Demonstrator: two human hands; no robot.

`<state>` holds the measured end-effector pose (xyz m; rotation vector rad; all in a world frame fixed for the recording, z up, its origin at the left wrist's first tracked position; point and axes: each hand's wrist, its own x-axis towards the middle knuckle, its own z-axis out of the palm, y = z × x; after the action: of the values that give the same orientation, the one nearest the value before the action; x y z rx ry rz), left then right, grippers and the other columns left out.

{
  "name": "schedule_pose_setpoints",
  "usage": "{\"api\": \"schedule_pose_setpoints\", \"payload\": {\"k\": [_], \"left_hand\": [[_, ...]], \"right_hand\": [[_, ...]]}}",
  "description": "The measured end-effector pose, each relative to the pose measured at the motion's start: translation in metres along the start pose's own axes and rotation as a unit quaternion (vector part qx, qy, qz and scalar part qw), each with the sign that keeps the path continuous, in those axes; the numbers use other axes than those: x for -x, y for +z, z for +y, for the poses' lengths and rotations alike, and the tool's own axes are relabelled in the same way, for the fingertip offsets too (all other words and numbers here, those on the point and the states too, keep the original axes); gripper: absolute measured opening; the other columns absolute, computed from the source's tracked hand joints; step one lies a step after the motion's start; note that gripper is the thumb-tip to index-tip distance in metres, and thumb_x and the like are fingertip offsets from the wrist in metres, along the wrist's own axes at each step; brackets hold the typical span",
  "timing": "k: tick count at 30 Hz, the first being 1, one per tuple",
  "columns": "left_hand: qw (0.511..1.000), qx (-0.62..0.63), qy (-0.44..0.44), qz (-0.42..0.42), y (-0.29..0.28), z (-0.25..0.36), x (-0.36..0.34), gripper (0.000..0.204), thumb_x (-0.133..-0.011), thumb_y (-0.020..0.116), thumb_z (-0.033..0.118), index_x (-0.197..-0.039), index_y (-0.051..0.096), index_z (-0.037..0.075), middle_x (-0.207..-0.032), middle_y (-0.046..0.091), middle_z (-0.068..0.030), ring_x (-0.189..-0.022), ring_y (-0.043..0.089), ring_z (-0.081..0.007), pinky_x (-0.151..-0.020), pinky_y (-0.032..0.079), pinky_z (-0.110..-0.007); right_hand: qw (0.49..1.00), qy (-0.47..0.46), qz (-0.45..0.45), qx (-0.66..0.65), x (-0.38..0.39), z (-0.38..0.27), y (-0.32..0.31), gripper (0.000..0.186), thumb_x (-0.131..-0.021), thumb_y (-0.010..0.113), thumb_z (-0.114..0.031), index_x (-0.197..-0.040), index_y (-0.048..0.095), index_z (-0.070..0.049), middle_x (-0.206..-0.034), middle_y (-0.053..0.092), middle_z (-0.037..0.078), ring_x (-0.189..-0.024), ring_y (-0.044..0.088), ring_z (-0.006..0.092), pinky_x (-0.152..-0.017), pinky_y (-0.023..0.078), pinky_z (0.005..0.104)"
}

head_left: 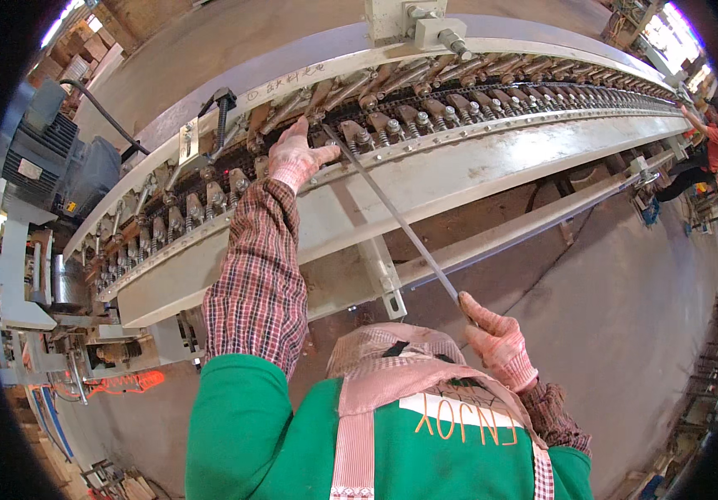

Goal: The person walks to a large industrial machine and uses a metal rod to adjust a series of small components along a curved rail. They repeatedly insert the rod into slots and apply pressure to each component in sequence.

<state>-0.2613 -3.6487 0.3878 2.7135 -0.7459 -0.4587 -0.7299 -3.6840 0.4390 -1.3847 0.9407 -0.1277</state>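
Gripping the metal rod (411,237) by its four o'clock end, the right hand (495,340) probably gains reach; the rod's tip lies over the machine (509,167) toward eleven; there the left hand (296,156), fingers spread, perhaps steadies it.

Thin metal rod (400,218) in right hand (497,340)

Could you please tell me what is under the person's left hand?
The row of sprung metal clips along the pale machine beam shows on both sides of the left hand. What lies directly beneath the hand is covered, so contact there cannot be told.
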Motion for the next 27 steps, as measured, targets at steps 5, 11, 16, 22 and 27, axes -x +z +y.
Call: {"api": "schedule_pose_setpoints", "payload": {"k": [5,11,16,22,27], "left_hand": [[0.999,-0.019,0.030,0.018,-0.002,0.007,0.006,0.107,-0.081,0.074,0.061,-0.161,0.025,0.011,-0.165,0.030,-0.0103,-0.153,0.027,-0.0268,-0.126,0.024,-0.036],[1.000,0.001,0.018,0.021,0.007,0.000,0.000,0.107,-0.081,0.075,0.061,-0.161,0.025,0.011,-0.165,0.031,-0.0102,-0.152,0.029,-0.0268,-0.125,0.025,-0.035],[0.993,0.114,0.018,0.009,0.018,-0.010,-0.015,0.109,-0.081,0.073,0.064,-0.162,0.024,0.012,-0.166,0.030,-0.0061,-0.152,0.028,-0.0230,-0.125,0.026,-0.035],[1.000,-0.011,0.002,-0.002,0.004,0.010,0.004,0.108,-0.081,0.074,0.064,-0.162,0.023,0.014,-0.167,0.028,-0.0045,-0.153,0.027,-0.0228,-0.125,0.026,-0.034],[1.000,-0.017,0.012,0.013,-0.003,0.003,0.003,0.108,-0.081,0.072,0.065,-0.161,0.025,0.011,-0.166,0.029,-0.0049,-0.152,0.029,-0.0220,-0.125,0.025,-0.032]], "right_hand": [[1.000,0.029,-0.006,-0.007,-0.007,0.006,-0.001,0.051,-0.092,0.064,-0.009,-0.143,0.060,-0.009,-0.067,0.049,-0.010,-0.053,0.039,0.0020,-0.048,0.032,0.0216],[0.998,0.058,-0.021,-0.006,-0.021,0.008,-0.011,0.052,-0.092,0.063,-0.007,-0.143,0.059,-0.007,-0.065,0.049,-0.008,-0.051,0.039,0.0028,-0.046,0.033,0.0224],[0.999,0.049,-0.016,0.000,-0.027,0.007,-0.014,0.050,-0.092,0.063,-0.003,-0.142,0.060,-0.007,-0.075,0.057,-0.009,-0.061,0.046,0.0012,-0.056,0.039,0.0194],[0.999,0.043,0.010,-0.007,-0.020,0.024,0.008,0.047,-0.095,0.063,0.000,-0.142,0.059,-0.003,-0.131,0.064,0.006,-0.117,0.057,0.0101,-0.099,0.043,0.0220],[0.999,-0.006,0.011,0.030,-0.017,0.025,-0.005,0.049,-0.094,0.063,-0.001,-0.142,0.062,-0.010,-0.089,0.057,-0.012,-0.070,0.043,-0.0010,-0.066,0.036,0.0165]]}}
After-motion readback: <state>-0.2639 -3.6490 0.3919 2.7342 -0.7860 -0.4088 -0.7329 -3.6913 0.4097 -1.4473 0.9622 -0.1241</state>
